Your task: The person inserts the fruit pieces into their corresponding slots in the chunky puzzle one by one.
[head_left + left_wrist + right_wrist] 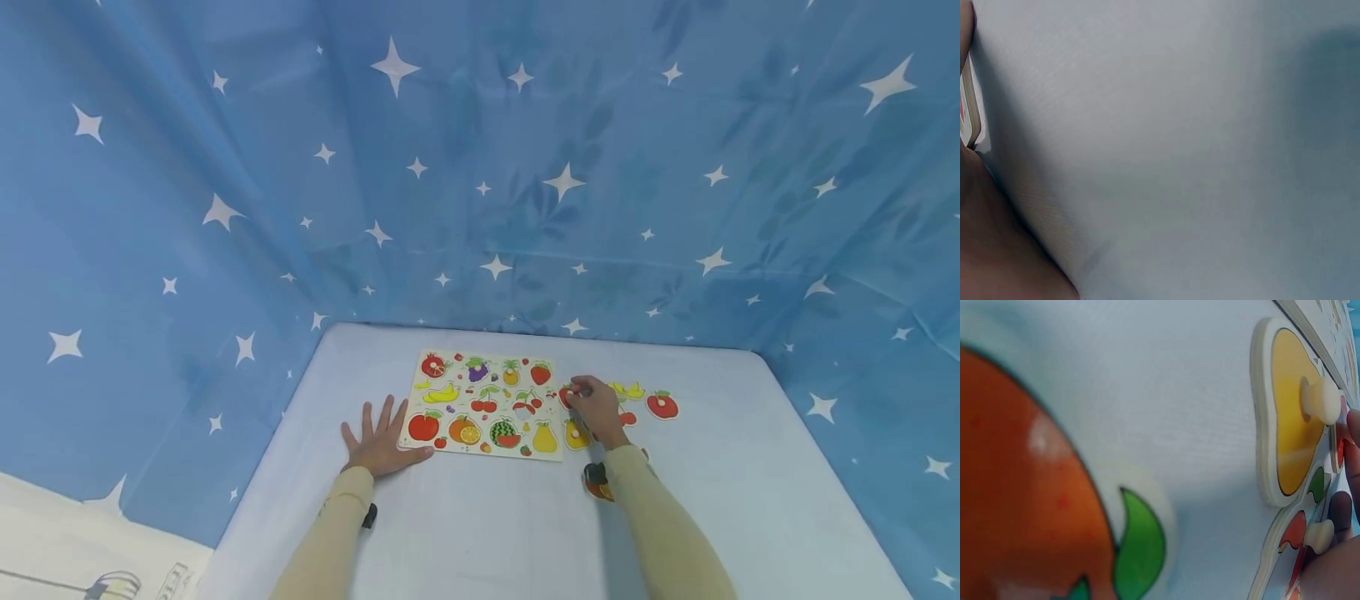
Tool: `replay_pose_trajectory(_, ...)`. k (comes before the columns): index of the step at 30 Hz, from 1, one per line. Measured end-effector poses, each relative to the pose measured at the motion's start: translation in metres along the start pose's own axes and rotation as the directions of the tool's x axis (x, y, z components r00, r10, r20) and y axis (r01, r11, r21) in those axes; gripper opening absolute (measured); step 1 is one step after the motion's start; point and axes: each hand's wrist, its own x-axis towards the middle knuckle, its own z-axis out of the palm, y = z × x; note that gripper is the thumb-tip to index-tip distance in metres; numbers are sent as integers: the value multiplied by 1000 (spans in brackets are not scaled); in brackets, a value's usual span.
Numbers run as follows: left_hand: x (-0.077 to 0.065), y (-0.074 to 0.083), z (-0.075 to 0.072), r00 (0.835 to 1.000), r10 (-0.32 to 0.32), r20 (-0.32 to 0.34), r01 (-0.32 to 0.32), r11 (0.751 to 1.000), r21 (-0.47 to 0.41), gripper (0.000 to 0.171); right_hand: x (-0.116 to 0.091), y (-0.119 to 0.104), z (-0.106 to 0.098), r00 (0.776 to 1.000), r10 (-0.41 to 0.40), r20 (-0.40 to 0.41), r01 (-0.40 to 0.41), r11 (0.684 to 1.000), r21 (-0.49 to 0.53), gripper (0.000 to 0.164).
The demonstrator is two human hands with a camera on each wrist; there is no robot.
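Beside the left edge of a fruit puzzle board (pixel 551 456), my left hand (pixel 381 448) rests flat with its fingers spread, thumb at the board's lower left corner. My right hand (pixel 598 410) is just right of the board, thumb and fingertips pinching a red fruit piece (pixel 566 397) with a green top. In the right wrist view, fingertips (pixel 1355 428) reach this red piece, and a yellow pear piece (pixel 1291 412) with a pale knob lies in front. The left wrist view shows mostly table, with part of the left hand (pixel 1004 250) at its edge.
To the right lie a red apple piece (pixel 662 406), a banana piece (pixel 633 389) and a cherry piece (pixel 627 418). An orange piece (pixel 600 490) is partly under the right wrist. A starry blue curtain (pixel 480 208) stands behind the white table (pixel 480 533).
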Motion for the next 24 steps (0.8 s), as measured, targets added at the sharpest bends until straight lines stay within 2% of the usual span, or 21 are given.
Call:
replay_pose_trajectory(6, 4, -2, -2, 1000, -2, 18, 1, 1000, 11, 124, 2, -1, 3, 1000, 6, -13, -6, 1000, -13, 37)
replay_pose_trajectory(13, 1, 8, -12, 999, -27, 44, 27, 1000, -6, 121, 9, -6, 4, 999, 35, -30, -35, 999, 19, 43)
replay_pose_trajectory(15, 0, 8, -11, 998, -36, 61, 36, 999, -3, 121, 9, -8, 4, 999, 39, -25, -38, 999, 14, 43)
replay_pose_trajectory(24, 0, 3, -7, 999, -10, 44, 9, 1000, 9, 123, 19, -3, 0, 999, 26, -30, -25, 1000, 15, 43)
